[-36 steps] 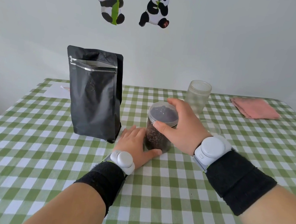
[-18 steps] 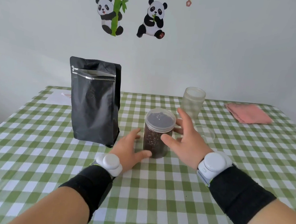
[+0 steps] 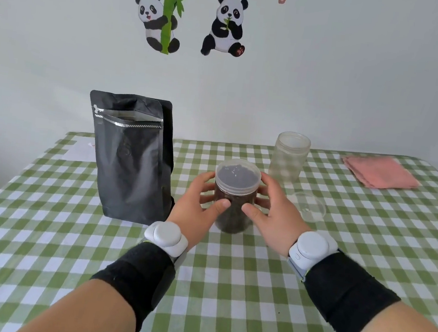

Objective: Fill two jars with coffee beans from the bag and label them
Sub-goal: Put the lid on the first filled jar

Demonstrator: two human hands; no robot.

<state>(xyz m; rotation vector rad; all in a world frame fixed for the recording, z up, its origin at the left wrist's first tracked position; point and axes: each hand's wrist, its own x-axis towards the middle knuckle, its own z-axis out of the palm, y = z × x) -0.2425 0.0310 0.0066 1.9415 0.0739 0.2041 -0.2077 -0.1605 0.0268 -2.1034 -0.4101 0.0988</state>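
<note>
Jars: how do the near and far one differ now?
The near jar is full of beans; the far jar is empty. The near jar is lidded; the far jar is open, a clear lid lying beside it. The left hand and right hand hold the near jar; the far jar stands untouched. Both are clear and upright.

This is looking like a family home: two panda stickers (image 3: 227, 28) (one hugging bamboo) are decorating the plain white wall (image 3: 357, 72), a green-and-white checked cloth (image 3: 225, 301) is covering the bench (image 3: 394, 238), and a folded pink cloth (image 3: 379, 172) is lying near its far right corner.
</note>
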